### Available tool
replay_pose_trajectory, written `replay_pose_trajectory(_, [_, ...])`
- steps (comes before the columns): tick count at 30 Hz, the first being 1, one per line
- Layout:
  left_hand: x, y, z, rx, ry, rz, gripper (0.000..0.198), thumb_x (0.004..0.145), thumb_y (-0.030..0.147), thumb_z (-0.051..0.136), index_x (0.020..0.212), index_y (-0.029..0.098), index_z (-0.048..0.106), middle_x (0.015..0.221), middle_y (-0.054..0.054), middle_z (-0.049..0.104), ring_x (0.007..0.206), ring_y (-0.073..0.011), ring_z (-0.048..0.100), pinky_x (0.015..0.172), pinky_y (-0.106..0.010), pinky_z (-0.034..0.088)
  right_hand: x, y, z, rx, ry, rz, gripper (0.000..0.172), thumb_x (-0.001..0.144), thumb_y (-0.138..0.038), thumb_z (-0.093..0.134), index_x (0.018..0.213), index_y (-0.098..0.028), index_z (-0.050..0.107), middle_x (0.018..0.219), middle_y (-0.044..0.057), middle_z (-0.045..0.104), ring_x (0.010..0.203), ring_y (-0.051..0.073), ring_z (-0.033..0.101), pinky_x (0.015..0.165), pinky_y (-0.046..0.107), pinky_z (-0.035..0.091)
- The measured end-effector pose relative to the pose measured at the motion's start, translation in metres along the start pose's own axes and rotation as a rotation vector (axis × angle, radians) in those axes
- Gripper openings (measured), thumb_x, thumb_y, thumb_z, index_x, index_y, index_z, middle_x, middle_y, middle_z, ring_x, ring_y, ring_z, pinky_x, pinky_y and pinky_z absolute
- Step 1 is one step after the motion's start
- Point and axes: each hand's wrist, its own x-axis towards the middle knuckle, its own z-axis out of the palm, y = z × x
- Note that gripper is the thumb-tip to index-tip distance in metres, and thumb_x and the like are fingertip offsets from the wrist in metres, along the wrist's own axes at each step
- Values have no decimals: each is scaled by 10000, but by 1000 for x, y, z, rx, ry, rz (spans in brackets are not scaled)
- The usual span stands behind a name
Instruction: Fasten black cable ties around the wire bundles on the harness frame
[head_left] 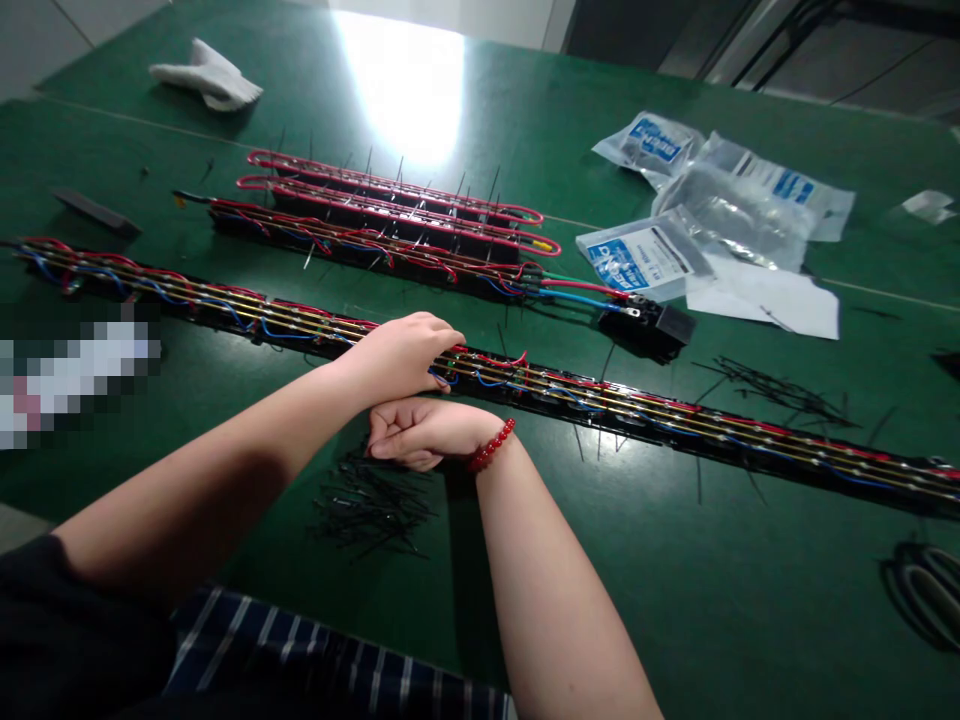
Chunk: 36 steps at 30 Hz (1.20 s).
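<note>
A long black bar (645,408) with brass-coloured rods and red and blue wires runs slantwise across the table. My left hand (409,350) lies over its middle, fingers and thumb bent around the wires there. Just in front of the bar, my right hand (424,432), with a red bead bracelet (492,446) at the wrist, is closed with the fingers curled in. Whatever it may hold is hidden. Below it lies a loose pile of thin black cable ties (371,505). More cable ties stick out from under the bar.
Behind the bar sits a shorter wired assembly (375,225) with red loops and a black connector block (656,330). Clear plastic packets (645,255) lie at the back right. More loose ties (780,385), a white glove (210,78) and scissor-like handles (926,590) also lie around.
</note>
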Motion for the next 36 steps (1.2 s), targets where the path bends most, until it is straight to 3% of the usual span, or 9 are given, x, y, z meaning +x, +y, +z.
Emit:
replay_pose_trajectory(13, [-1,-4,3,-109,18,-34,552,751,319,740,1277,200,620,1269,-81,656,1207,-263,573,1041,-381,478,-1,-2,1,-12,9,7,330,794,-381,739,781,-179,479,450,-146,383,380,15,258,381,124,197])
replay_pose_trajectory(31, [2,3,-5,-16,-41,-9,521,724,257,726,1234,180,651,1258,-98,636,1232,-267,542,1058,-361,464,0,3,-1,12,17,-2,173,839,-255,647,814,-179,494,462,-142,378,383,19,237,392,128,166])
replay_pose_trajectory(36, [4,6,-8,6,-47,-14,491,716,272,708,1197,182,671,1216,-97,648,1204,-272,556,1034,-361,481,-1,2,1,14,27,5,198,817,-257,666,795,-182,484,458,-142,368,389,17,232,397,126,154])
